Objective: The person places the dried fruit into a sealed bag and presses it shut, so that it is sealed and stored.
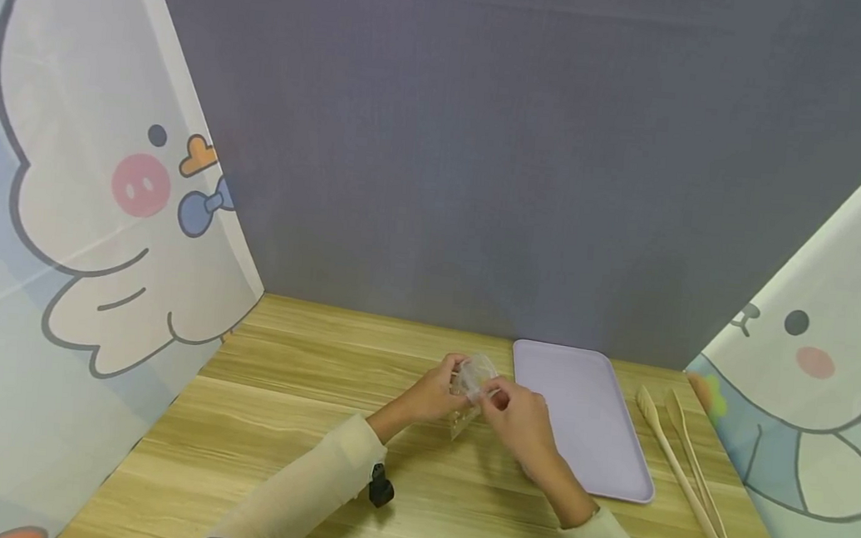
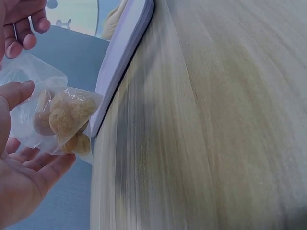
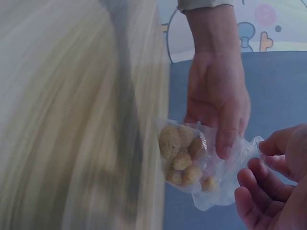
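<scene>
A clear plastic bag hangs between both hands, above the wooden table and left of the tray. Several round, rough, tan-brown balls fill its bottom; their exact kind is unclear. My left hand grips the bag from the side, the thumb on the near face and the fingers behind, as the right wrist view shows. With thumb and fingertips, my right hand pinches the upper edge of the bag. In the left wrist view the balls press against the plastic.
A pale lilac tray lies on the table just beyond my right hand. Wooden tongs lie to the right of it. A dark grey panel stands behind, with cartoon-printed sheets at the sides.
</scene>
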Demonstrator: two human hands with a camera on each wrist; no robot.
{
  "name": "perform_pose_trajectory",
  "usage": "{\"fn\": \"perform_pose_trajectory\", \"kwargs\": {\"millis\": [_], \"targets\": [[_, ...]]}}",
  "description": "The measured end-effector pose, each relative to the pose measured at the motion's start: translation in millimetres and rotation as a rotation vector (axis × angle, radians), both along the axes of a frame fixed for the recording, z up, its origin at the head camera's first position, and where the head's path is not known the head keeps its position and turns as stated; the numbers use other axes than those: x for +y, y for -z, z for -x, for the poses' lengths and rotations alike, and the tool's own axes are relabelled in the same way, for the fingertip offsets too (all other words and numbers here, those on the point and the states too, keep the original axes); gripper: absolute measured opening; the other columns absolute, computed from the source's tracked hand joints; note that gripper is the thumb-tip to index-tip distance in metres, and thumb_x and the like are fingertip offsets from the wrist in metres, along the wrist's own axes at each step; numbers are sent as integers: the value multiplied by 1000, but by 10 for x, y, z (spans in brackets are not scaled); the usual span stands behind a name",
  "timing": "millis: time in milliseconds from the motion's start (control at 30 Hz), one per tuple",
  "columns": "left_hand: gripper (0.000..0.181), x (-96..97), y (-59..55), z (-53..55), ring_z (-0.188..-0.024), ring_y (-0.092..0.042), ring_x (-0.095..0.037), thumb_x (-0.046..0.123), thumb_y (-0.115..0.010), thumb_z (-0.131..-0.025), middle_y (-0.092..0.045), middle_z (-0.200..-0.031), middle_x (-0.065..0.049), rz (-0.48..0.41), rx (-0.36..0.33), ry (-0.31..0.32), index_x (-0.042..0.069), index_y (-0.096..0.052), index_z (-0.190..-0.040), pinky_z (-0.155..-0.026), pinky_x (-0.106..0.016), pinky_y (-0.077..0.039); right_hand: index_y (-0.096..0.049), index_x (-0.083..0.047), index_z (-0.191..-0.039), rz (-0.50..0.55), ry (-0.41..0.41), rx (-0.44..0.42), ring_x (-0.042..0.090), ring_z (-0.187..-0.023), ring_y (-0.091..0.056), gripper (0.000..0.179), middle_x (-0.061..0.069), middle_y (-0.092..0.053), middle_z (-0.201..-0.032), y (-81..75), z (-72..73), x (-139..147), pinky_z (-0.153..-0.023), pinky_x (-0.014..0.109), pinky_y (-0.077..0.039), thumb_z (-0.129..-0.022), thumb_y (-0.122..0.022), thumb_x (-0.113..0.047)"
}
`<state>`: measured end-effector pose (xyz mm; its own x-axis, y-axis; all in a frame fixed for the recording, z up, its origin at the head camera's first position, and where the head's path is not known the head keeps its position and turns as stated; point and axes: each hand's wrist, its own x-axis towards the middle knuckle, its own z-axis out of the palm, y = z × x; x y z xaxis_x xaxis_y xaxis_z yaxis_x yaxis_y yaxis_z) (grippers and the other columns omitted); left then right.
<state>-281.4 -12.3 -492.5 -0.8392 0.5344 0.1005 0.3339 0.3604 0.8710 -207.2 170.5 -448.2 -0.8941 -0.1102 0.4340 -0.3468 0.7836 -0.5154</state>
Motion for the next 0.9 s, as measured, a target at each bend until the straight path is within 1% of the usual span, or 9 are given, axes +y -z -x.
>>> {"fn": "perform_pose_trajectory", "kwargs": {"millis": [67,167,267,400,567,667,733,833,900], "targets": [[73,-3,1,-8,-131,-55,-37,27,-71,-94,-48,-148,-20,1,1,-8,6,-31,-152,-98,-46,-54,-73,-12,-89,13,-13,16,5,-57,-54,7,-3,-69,-68,-33,6,22,-55,22,-45,-86,-79,-11],[74,-7,15,-13,-134,-52,-38,29,-71,-94,-46,-151,-20,4,-1,-17,7,-31,-153,-102,-49,-52,-73,-11,-89,36,-32,40,7,-62,-61,7,-2,-72,-73,-82,27,65,-58,21,-49,-86,-77,-7],[74,-11,34,-11,-134,-52,-37,31,-71,-95,-46,-149,-18,-9,-11,-3,7,-32,-153,-105,-49,-50,-73,-11,-89,64,-54,57,13,-67,-67,8,-1,-74,-77,-125,60,112,-60,22,-51,-87,-75,-4],[75,-23,38,-13,-134,-52,-37,31,-73,-94,-45,-149,-19,-46,-43,35,6,-32,-152,-107,-48,-49,-72,-13,-89,98,-82,73,14,-70,-70,8,-2,-75,-78,-172,99,168,-61,24,-53,-88,-73,-5],[79,-66,24,-6,-140,-46,-36,32,-73,-95,-37,-157,-17,-71,-104,105,8,-27,-155,-109,-46,-48,-72,-11,-90,113,-111,90,12,-70,-70,5,-3,-75,-78,-253,129,223,-64,25,-56,-88,-73,-6],[81,-101,7,-1,-143,-43,-34,30,-72,-95,-35,-159,-15,-77,-127,158,10,-24,-157,-110,-43,-47,-72,-13,-90,118,-116,75,13,-73,-71,6,-3,-75,-80,-319,136,260,-65,24,-56,-88,-73,-7],[81,-126,-2,0,-143,-44,-33,30,-72,-96,-36,-159,-14,-75,-138,186,11,-24,-158,-110,-41,-47,-72,-13,-90,120,-119,64,13,-76,-71,5,-3,-75,-81,-365,137,285,-66,24,-56,-89,-74,-9],[78,-163,-14,-2,-144,-45,-31,29,-70,-98,-37,-159,-11,-63,-154,202,15,-25,-160,-110,-39,-47,-72,-12,-92,139,-125,37,11,-77,-70,3,-3,-75,-83,-425,131,319,-68,25,-56,-91,-74,-13],[73,-181,-11,6,-143,-46,-30,28,-68,-99,-39,-159,-10,-49,-147,200,17,-27,-159,-111,-39,-47,-72,-12,-94,157,-131,14,8,-76,-68,6,-2,-74,-84,-449,125,337,-68,25,-56,-92,-75,-16]]}}
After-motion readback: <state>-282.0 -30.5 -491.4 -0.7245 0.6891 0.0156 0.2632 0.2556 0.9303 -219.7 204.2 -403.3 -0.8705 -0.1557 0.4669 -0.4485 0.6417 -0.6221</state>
